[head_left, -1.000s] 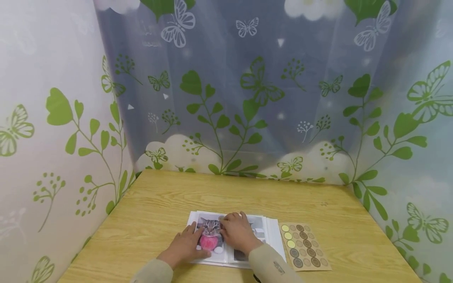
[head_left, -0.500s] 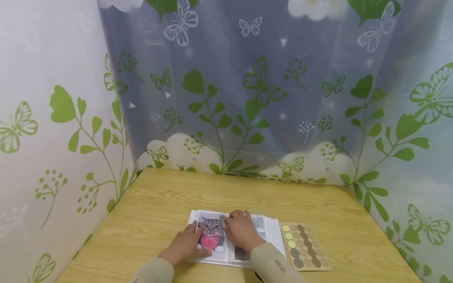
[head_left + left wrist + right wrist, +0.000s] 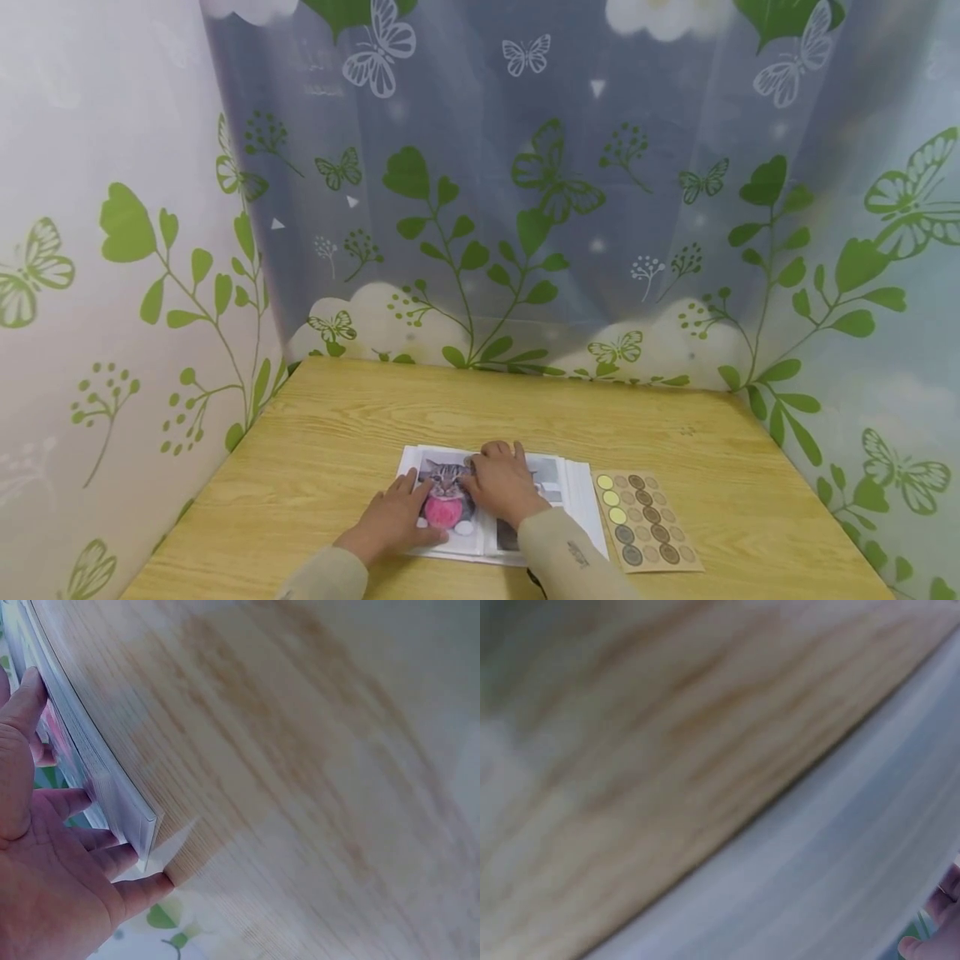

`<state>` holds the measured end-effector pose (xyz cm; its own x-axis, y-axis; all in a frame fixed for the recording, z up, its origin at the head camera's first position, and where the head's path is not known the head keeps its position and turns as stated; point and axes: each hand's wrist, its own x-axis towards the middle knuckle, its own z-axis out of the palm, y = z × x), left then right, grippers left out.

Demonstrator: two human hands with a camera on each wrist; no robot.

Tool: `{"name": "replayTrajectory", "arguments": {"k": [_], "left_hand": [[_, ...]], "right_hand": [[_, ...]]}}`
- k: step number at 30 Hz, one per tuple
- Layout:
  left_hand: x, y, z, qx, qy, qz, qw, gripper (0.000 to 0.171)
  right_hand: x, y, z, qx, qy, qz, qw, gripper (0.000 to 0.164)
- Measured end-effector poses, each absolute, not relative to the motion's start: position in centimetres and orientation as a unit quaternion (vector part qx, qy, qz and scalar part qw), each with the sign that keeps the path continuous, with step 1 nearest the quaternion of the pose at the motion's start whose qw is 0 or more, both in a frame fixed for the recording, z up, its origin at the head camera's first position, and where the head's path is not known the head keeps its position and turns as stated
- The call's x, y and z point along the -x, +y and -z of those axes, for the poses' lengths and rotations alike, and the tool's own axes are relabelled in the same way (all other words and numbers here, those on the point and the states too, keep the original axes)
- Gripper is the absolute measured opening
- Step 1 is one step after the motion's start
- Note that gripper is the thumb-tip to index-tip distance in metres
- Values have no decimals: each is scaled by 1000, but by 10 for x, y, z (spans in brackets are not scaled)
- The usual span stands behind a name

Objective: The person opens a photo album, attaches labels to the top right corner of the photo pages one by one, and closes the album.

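Note:
An open photo album [image 3: 583,508] with white pages lies on the table, a cat picture [image 3: 444,513] with a pink ball on its left page. My left hand [image 3: 386,518] rests on that page's left side, fingers spread; in the left wrist view its fingers touch the album's edge [image 3: 94,750], the thumb over the page. My right hand [image 3: 506,485] lies across the middle of the album, its fingertips pressing at the picture's upper right corner and covering the round sticker there. A hand's fingers [image 3: 939,930] show at the right wrist view's lower right.
A brown sheet of round stickers [image 3: 666,557] in yellow, grey and brown lies just right of the album. The wood-grain table [image 3: 337,433] is enclosed by a printed cloth [image 3: 480,275] with green plants and butterflies at the back and sides.
My right hand has shifted slightly left, its fingertips now over the round sticker, which showed beside them half a second ago. My left hand and the album stay put.

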<state>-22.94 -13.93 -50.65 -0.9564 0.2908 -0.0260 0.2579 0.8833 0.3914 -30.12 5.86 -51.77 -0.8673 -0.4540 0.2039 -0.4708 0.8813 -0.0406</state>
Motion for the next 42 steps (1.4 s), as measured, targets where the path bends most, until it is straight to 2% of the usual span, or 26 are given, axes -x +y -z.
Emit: {"name": "replayTrajectory", "arguments": {"k": [14,20,42], "left_hand": [[228,-136,503,-136,971,-193,44,86],[228,-137,504,-133,972,-190,49,87],[229,-136,506,-129,972,-191,42,87]], "right_hand": [[299,49,518,-235,-969,-19,80,59],[294,48,516,-247,-966,-11,72,58],[281,52,517,-263,-960,11,97,58]]}}
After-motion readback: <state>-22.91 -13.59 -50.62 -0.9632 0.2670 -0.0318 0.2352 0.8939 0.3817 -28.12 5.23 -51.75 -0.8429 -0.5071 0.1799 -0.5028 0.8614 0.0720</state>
